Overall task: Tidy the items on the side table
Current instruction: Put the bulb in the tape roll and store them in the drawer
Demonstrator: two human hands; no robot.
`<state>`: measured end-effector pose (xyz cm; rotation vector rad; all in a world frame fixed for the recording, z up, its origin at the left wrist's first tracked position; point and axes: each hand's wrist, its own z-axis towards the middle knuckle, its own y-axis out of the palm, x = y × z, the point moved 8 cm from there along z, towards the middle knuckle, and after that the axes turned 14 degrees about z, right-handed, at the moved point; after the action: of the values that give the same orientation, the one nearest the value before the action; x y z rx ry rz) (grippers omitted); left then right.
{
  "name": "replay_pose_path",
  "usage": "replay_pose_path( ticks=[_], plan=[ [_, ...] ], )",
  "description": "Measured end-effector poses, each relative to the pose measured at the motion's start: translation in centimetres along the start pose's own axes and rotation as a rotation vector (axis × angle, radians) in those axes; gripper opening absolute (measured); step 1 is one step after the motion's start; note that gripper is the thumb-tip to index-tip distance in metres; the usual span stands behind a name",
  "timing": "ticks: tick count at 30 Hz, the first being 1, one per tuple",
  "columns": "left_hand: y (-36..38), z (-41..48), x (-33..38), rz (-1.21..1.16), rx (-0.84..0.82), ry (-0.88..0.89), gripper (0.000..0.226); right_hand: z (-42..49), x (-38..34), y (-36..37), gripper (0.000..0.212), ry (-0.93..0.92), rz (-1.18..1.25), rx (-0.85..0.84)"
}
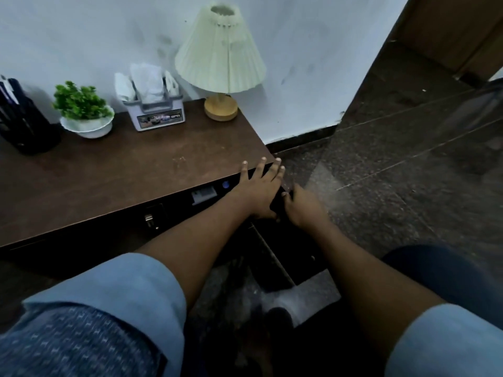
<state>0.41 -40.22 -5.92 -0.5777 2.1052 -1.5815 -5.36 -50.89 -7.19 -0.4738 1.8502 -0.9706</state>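
**A:** Pale, scuffed wall behind a brown desk (122, 164). What stands on it?

**B:** From the left: a black pen holder (24, 126), a green plant (81, 102) in a white bowl (87, 129), a grey caddy (159, 114) stuffed with white packets or tissues, then a pleated lamp (220, 55) on a wooden base. All sit along the back, near the wall.

**A:** Any writing?

**B:** The caddy's sticker (160, 119) reads something like "OPEL"; the rest is blurred. A white label (202, 193) on the desk's front is too small to read.

**A:** And the hands?

**B:** Both are at the near right corner, well apart from that row. The left hand (258, 189) lies flat over the corner, fingers straight and spread. The right hand (304, 208), just beside it, curls round a dark flat thing (277, 204), thumb on top.

**A:** What is it?

**B:** Too dark to tell. It sits at the corner, partly under the left palm, its long axis seemingly running away from the person along the desk's right end.

**A:** So the move?

**B:** I'd judge its place is forward and left of the hands, by the row. The right hand has it, and the left is nearer the bare patch before the lamp.
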Motion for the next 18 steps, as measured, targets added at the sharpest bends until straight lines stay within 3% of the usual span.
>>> replay_pose_path(
  ticks=[2, 7, 18],
  plan=[
    [0.2, 0.2, 0.6, 0.005, -0.016, 0.023, 0.13, 0.2, 0.2, -0.3, 0.024, 0.025, -0.006, 0.003],
    [1.0, 0.2, 0.3, -0.024, -0.034, 0.032, 0.14, -0.1, -0.5, -0.4, 0.019, 0.062, 0.007, 0.014],
    [2.3, -2.9, -3.2, -0.028, -0.082, -0.038, 0.136, -2.0, -4.2, 3.5, 0.027, 0.036, 0.257, -0.006]
  ],
)
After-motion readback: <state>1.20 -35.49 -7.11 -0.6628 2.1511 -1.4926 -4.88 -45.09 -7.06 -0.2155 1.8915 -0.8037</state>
